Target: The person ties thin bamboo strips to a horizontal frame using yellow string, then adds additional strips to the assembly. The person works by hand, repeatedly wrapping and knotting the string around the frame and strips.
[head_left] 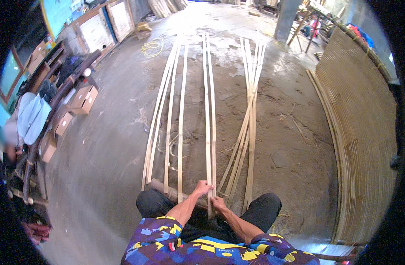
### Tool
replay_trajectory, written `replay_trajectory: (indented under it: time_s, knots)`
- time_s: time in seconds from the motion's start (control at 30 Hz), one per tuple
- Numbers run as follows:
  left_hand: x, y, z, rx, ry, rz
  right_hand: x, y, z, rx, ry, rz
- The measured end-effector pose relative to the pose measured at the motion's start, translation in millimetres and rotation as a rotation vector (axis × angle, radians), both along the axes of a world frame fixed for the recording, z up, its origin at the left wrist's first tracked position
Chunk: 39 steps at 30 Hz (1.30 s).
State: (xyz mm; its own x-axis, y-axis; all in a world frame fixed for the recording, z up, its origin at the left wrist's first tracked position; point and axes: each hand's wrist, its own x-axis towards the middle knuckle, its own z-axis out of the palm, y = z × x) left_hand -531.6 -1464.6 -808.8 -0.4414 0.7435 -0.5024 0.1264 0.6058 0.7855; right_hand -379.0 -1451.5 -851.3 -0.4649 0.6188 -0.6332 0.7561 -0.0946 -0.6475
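I stood in the room and saw a person sitting with knees apart and both hands on a pair of long, pale bamboo strips (207, 132). The pair lay in the middle, from the person's lap to far across the floor (109, 137). The left hand (204, 187) was curled tight on the pair near its close end. The right hand (218, 204) pinched it just nearer to the body, but I could not tell which finger pressed which strip. A thick bamboo pole (160, 186) lay across by the knees. More loose strips (180, 145) lay to the left, and a crossed bunch (252, 99) lay to the right. Far off to the right stood a big bamboo screen (365, 132). The pair looked light to me, stiff along its length but springy, so the far ends would likely wag. The thin edges might be sharp or splintery, and the flat sides a bit slick. I thought the flat faces, with two hands set a little apart, were the best place to hold.
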Motion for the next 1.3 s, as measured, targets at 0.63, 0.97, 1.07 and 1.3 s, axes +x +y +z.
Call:
replay_trajectory:
  time_s: [0.63,0.97,1.07,1.3]
  knots:
    - [134,84,480,0.774,-0.104,0.277,-29,163,616,0.431,0.768,-0.453]
    - [171,209,630,0.476,-0.801,-0.416,186,201,758,1.041,0.589,-0.984]
    - [176,325,690,0.499,-0.483,-0.353,274,209,764,1.023,0.611,-1.007]
    - [326,540,870,0.888,-0.966,-0.295,434,226,800,1.075,0.353,-1.037]
